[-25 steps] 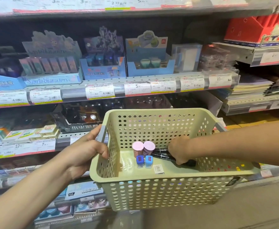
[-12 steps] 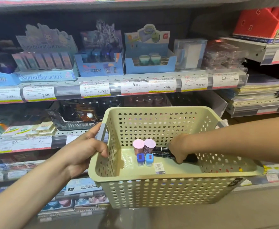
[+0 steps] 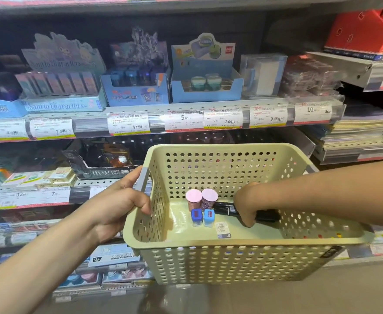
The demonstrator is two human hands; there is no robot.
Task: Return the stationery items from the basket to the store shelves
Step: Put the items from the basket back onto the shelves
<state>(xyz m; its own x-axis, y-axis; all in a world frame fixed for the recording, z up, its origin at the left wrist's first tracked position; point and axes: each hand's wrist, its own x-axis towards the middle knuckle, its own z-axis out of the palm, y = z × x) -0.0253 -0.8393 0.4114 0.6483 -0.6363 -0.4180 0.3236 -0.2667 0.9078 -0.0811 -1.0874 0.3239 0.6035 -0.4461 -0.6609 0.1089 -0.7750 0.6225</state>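
My left hand [image 3: 118,207] clamps its fingers on the basket [image 3: 231,259] rim to steady it; my right hand [image 3: 246,206] curls round black pens [image 3: 225,208] on its floor, for shelving.

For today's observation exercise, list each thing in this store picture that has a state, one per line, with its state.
Basket: held up, tilted, partly filled.
Left hand: grips the basket's grey handle.
Right hand: inside the basket, grips the black markers.
Pink-lidded containers: upright, side by side, lids on.
Blue sharpeners: standing, side by side, touching.
Barcode tag: lying flat on the basket floor.
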